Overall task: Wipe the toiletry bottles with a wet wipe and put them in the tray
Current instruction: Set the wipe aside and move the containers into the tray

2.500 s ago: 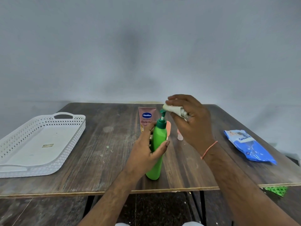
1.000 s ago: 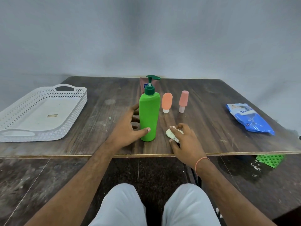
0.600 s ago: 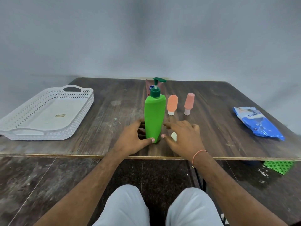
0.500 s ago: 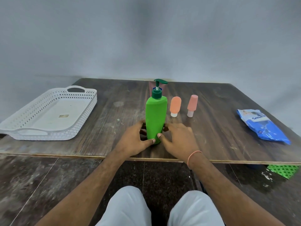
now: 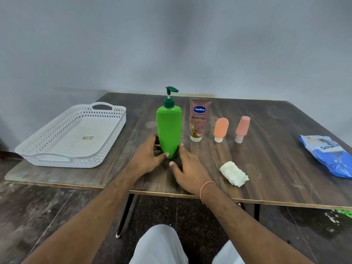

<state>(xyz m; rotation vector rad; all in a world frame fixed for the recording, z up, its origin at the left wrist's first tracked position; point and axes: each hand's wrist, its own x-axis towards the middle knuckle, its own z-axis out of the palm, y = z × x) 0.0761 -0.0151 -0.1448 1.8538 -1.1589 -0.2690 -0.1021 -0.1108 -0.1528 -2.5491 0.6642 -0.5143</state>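
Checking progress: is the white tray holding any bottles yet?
No. The white tray holds no bottles; all four, including the green pump bottle, stand on the table.

Soft, even, fairly dim light is falling from above and in front, leaving the grey wall (image 5: pixel 171 44) flat and slightly smudged-looking, with no hard glare showing anywhere. Only faint, diffuse shadows are sitting at the base of the green pump bottle (image 5: pixel 169 128) and under the table (image 5: pixel 266 149) edge, while the floor (image 5: pixel 38 216) below is reading darker. Wide-angle distortion is bowing the table edges and stretching the forearms toward the bottom corners, and detail is softening toward the frame borders, with the wipe packet (image 5: pixel 327 157) at the right edge looking slightly blurred.
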